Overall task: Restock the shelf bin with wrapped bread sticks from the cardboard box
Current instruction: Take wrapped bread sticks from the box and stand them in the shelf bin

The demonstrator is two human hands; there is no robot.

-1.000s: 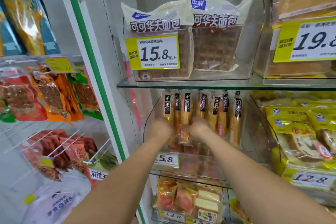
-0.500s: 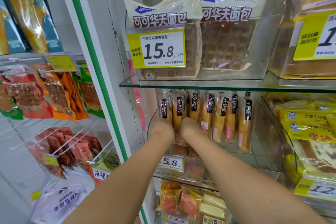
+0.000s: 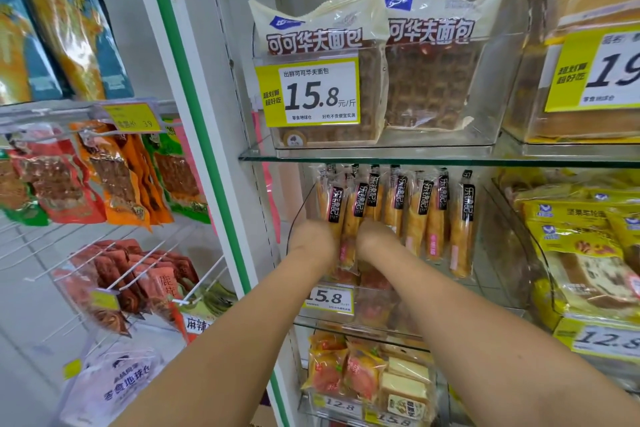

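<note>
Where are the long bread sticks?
The bread sticks stand upright in the clear bin, centre of the head view, under the waffle packs. The left hand and right hand reach in at their left end.

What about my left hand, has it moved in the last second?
No. The left hand stays at the left end of the bread sticks, just above the small 15.8 price tag, as before; only the camera shifted.

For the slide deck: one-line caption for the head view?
Left hand and right hand reach among standing wrapped bread sticks in a clear shelf bin under the waffle packs.
</note>
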